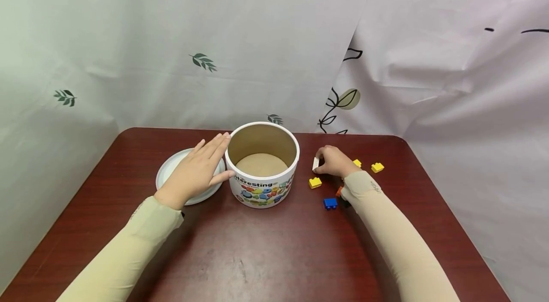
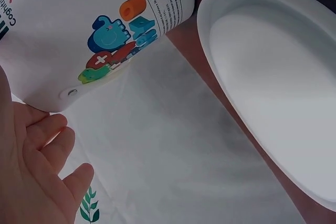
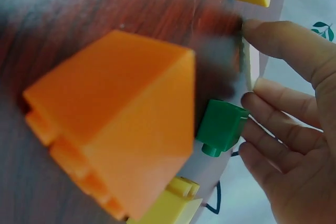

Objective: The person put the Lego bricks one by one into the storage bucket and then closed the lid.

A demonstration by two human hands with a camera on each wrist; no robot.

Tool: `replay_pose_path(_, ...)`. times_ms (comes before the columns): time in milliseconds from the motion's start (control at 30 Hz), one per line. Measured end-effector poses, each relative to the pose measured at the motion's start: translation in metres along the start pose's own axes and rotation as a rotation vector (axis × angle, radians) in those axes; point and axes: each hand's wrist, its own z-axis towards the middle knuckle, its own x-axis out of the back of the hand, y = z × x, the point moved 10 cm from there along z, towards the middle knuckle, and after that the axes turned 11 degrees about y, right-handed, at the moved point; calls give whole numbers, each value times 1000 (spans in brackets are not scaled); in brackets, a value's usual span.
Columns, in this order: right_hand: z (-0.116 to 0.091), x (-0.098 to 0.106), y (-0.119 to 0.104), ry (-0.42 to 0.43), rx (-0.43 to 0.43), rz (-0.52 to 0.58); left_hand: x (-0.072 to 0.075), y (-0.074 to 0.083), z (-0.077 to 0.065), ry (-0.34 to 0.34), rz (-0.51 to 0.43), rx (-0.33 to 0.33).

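A white round bucket point(image 1: 261, 190) with a colourful printed label stands without its lid, its inside bare to a tan bottom. My left hand point(image 1: 195, 168) has its fingers extended, the fingertips right at the bucket's left rim. Under that hand lies a white lid point(image 1: 165, 173), also visible in the left wrist view. To the right of the bucket, my right hand point(image 1: 336, 161) pinches a thin white block point(image 3: 250, 64) between thumb and index finger. Close by it in the right wrist view are a green block point(image 3: 221, 124) and a large-looking orange block point(image 3: 131, 114).
Loose toy blocks lie about the right hand on the dark red table point(image 1: 266, 254): a yellow block point(image 1: 315, 183) nearer the bucket, a blue block point(image 1: 330, 203) in front, and another yellow block point(image 1: 377, 167) farther right. A white patterned cloth point(image 1: 257, 45) hangs behind the table.
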Motion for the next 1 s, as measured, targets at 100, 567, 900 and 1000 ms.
replay_pose_path(100,-1,5,-2,31,4,10,0,0,0,0,2,-3)
replay_pose_path(567,-22,38,-18,226,-9,141,1,-1,-2,-14,-51,12)
replay_pose_path(900,-47,59,-39,442,-35,348,0,0,-2,-3,-80,2)
replay_pose_path(1000,-53,64,-42,502,-58,447,-1,0,-2,-15,-80,9)
